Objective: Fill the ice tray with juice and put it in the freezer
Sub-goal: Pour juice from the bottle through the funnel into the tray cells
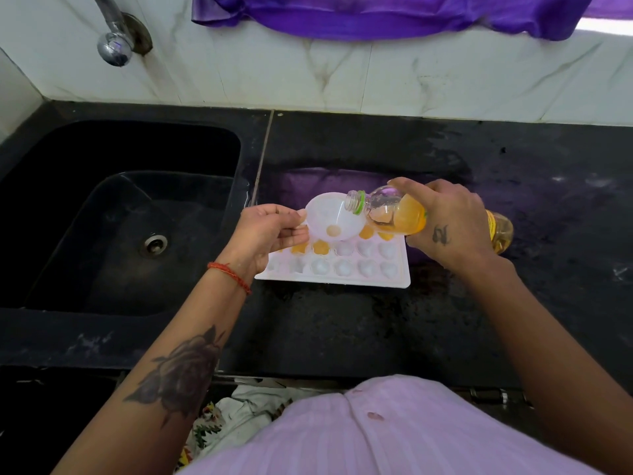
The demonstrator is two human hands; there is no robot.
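Observation:
A white ice tray (346,281) lies flat on the black counter. Several of its far cells hold orange juice; the near cells look white. My left hand (269,234) grips the tab of a white funnel (334,217) held over the tray's far cells. A little orange shows at the funnel's hole. My right hand (448,221) grips a clear juice bottle (404,214) lying almost level. Its open neck, with a green ring, rests over the funnel's rim. Orange juice sits in the bottle's body, short of the neck.
A deep black sink (123,214) with a drain lies left of the tray, under a chrome tap (114,46). A purple cloth (376,15) hangs over the white marble wall behind. The black counter (342,330) stretches to the right and toward me.

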